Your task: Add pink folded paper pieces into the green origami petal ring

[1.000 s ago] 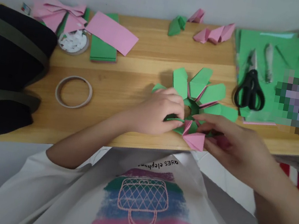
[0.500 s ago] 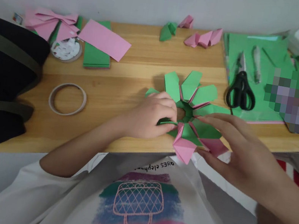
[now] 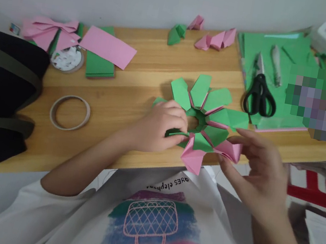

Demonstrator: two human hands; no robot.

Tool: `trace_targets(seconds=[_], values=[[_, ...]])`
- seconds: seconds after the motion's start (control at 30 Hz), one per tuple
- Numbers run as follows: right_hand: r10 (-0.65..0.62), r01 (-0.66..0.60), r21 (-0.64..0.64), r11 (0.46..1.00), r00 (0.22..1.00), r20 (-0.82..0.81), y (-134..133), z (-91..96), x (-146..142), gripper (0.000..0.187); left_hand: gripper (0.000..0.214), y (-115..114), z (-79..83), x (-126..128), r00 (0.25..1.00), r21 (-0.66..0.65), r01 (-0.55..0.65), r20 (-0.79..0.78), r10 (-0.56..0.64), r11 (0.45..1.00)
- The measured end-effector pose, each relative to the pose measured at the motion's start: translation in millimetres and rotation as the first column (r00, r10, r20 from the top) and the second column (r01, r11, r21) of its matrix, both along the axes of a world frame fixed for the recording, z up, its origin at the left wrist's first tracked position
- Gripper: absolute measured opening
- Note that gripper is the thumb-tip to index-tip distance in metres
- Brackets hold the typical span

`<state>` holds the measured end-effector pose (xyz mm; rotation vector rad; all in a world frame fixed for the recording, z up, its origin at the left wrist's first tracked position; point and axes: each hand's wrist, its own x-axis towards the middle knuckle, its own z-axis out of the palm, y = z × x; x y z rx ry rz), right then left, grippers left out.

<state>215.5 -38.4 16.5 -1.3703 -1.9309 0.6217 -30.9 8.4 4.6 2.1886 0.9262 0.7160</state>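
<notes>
Paper flower (image 3: 202, 122), green petals fanned around an open middle, sits right of centre in the frame, close to the near edge of a wooden table (image 3: 122, 102). Round overall, it offers no clear long axis; its pink side flap (image 3: 231, 149) does, running roughly level from the ring toward the right of the frame, straight at the palm of the right hand (image 3: 261, 173). That hand is by far the nearer to the flap: fingers above, thumb below, held apart with the paper between them, though how firmly they touch it cannot be told. Across the ring, the left hand (image 3: 159, 125) pinches a green fold between thumb and fingers. A lower pink flap (image 3: 192, 159) points down past the table edge between the two hands, its base just beside the left thumb.

Beyond the petals, black-handled scissors (image 3: 258, 99) lie on green sheets (image 3: 285, 108) at upper right. Small pink folded pieces (image 3: 217, 40) rest at top centre, a roll of tape (image 3: 86, 116) at left, and a pink strip (image 3: 110, 45) at upper left.
</notes>
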Motion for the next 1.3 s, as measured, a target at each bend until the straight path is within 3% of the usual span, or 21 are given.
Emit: trace_targets(seconds=[0.1,0.23,0.5,0.7,1.03,1.3], values=[[-0.023,-0.003,-0.128,0.992,0.979,-0.203,9,-4.2,-7,0.059,0.012,0,0.9,0,1.0,-0.002,-0.004,-0.003,0.004,1.0],[-0.115,0.058,-0.195,0.979,0.949,-0.293,11,-10.0,-20,0.058,0.012,0,1.6,0,1.0,-0.018,-0.004,-0.005,0.004,1.0],[-0.209,0.206,-0.046,0.978,0.975,-0.072,0,-15.7,-24,0.053,0.012,-2,0.8,2,0.998,-0.025,-0.052,-0.018,0.052,0.998],[-0.18,0.178,0.048,0.983,0.983,0.036,-1,-14.3,-24,0.058,0.012,-4,-1.1,4,0.997,-0.001,-0.076,0.003,0.076,0.997],[-0.061,0.054,0.096,0.994,0.995,0.074,8,-9.3,-30,0.024,0.009,-2,1.5,3,0.996,-0.075,-0.05,0.065,0.054,0.996],[0.006,-0.021,0.078,0.997,0.981,0.196,13,-8.3,-25,0.025,0.004,-4,5.4,3,0.999,-0.123,-0.013,0.03,0.017,0.992]])
